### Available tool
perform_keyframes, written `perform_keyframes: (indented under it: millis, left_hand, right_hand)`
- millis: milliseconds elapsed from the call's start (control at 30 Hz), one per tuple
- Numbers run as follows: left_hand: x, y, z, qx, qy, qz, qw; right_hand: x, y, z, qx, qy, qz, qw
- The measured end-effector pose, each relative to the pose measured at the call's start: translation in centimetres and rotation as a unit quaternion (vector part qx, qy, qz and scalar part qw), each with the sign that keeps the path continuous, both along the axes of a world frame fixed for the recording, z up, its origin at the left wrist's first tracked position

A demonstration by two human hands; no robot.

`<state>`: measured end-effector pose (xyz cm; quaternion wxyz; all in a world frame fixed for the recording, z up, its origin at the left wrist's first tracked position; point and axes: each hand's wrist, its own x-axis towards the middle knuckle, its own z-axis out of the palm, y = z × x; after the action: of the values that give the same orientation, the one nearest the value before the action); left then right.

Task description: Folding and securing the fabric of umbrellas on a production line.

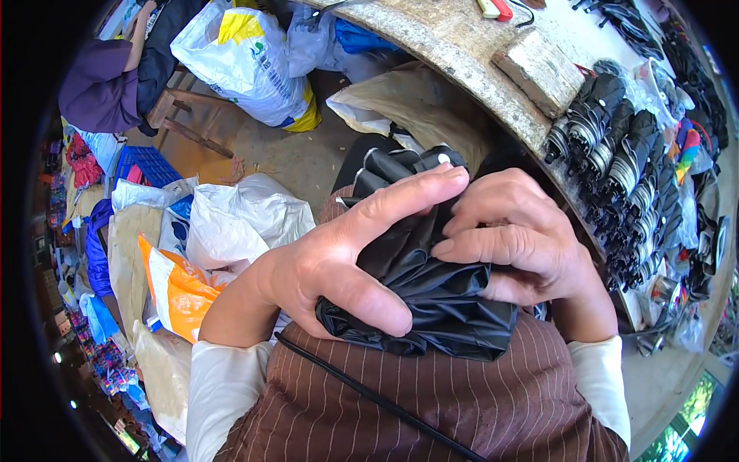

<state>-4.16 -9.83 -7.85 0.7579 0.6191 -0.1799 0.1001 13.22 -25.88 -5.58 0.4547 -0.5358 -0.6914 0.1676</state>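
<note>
A black folding umbrella point(431, 292) is bunched up in front of my lap, its thin fabric gathered in pleats. Its ribbed end, with a small white spot, points away from me. My left hand point(331, 254) wraps round its left side, index finger stretched along the top and thumb pressed on the folds. From the right, my right hand point(523, 239) grips the fabric with curled fingers. Its fingertips lie among the pleats, partly hidden. Below is a brown striped apron point(462, 400), with a thin black cord point(377, 399) slanting across it.
At the right, several folded black umbrellas point(608, 146) lie stacked on a worn table point(431, 38), near a pale block point(539, 71). White sacks point(246, 223) and an orange-and-white bag point(181, 289) lie at the left. A wooden stool point(188, 115) and another person point(104, 85) are at the far left.
</note>
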Motion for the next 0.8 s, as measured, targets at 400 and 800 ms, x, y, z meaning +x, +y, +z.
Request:
perform_keyframes:
  millis: [400,800]
  left_hand:
    - [0.3,0.2,-0.8,-0.025,-0.046,-0.049,0.997]
    - [1.0,0.7,0.8,0.092,-0.041,-0.05,0.994]
  right_hand:
    - [-2.2,-1.2,1.5,-0.005,0.012,0.037,0.999]
    - [-2.1,-1.1,2.6,-0.072,-0.132,-0.008,0.989]
